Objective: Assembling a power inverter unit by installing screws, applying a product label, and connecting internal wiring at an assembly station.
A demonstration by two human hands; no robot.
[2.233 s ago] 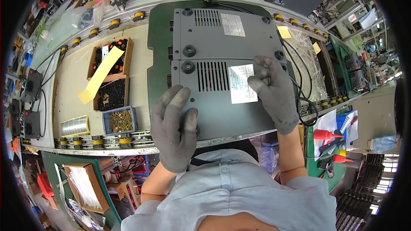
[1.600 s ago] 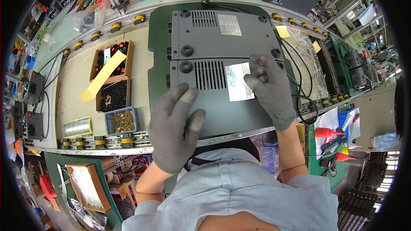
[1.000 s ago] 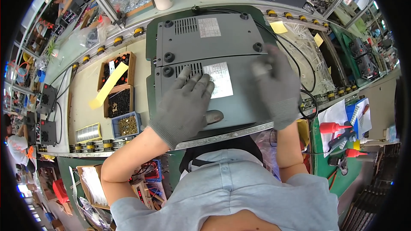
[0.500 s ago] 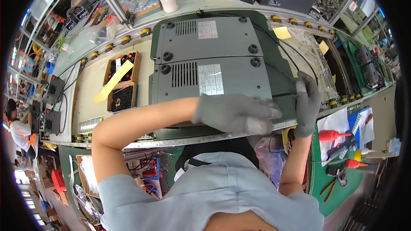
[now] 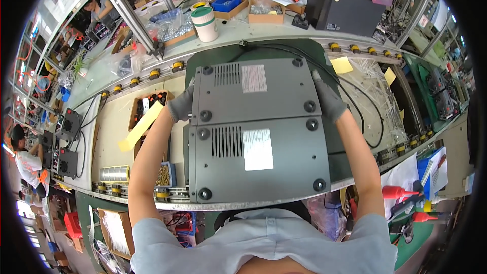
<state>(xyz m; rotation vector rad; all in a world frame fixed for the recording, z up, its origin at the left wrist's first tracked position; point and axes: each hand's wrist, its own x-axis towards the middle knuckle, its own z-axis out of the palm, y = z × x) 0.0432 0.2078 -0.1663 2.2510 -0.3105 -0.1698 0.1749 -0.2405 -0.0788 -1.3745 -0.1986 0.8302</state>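
Observation:
Two grey metal equipment cases lie bottom-up, side by side: the far case and the near case. Each has black rubber feet, vent slots and a white label. My gloved left hand grips the far case's left side, its fingertips partly hidden by the edge. On the opposite side, my gloved right hand holds the same case, fingers stretched along its edge. Beneath the cases is a dark green board. A black cable loops past my right hand.
Left of the cases stand a parts box, a yellow strip and a tape roll. A lidded cup and a black computer tower are behind. Red-capped bottles lie at right. Two people work at far left.
My left hand has gone from the near case's front to the far case's left side. My right hand has moved onto its right side. The view has shifted, and both cases appear lower.

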